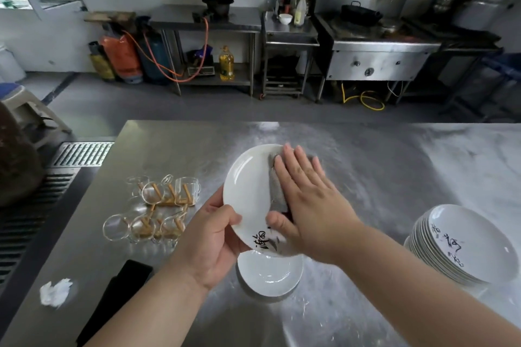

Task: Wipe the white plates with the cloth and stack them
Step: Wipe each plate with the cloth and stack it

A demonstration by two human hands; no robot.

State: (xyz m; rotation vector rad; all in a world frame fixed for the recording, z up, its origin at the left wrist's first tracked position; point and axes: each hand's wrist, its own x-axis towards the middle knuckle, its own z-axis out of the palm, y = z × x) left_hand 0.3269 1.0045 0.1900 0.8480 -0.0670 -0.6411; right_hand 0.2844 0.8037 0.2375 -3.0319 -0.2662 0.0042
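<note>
step: wiping | left hand (pixel 210 236) grips plate (pixel 248 194) mid-frame | right hand (pixel 307 203) flat, pressing cloth (pixel 277 194) | next: likely stack on the plates (pixel 267 276) below

Table (pixel 366 166): stainless steel, brushed, with a dull sheen, fine scratches and whitish smears; floor grating (pixel 81 153) beside it: ribbed metal, matt. Held plate (pixel 248 191), lower plate (pixel 267 276) and plate stack (pixel 462 245): white, seemingly glazed ceramic, smooth and glossy with light glints, black brushed characters on the held plate and on the stack's top plate; cloth (pixel 277 194): grey textile, matt, nubbly. Cups (pixel 186 189): clear glass, glossy, on a peg rack (pixel 172 201) of pale bare wood; wad (pixel 55 291): crumpled white paper, matt; flat case (pixel 124 284): black, matt, smooth, material uncertain.
</note>
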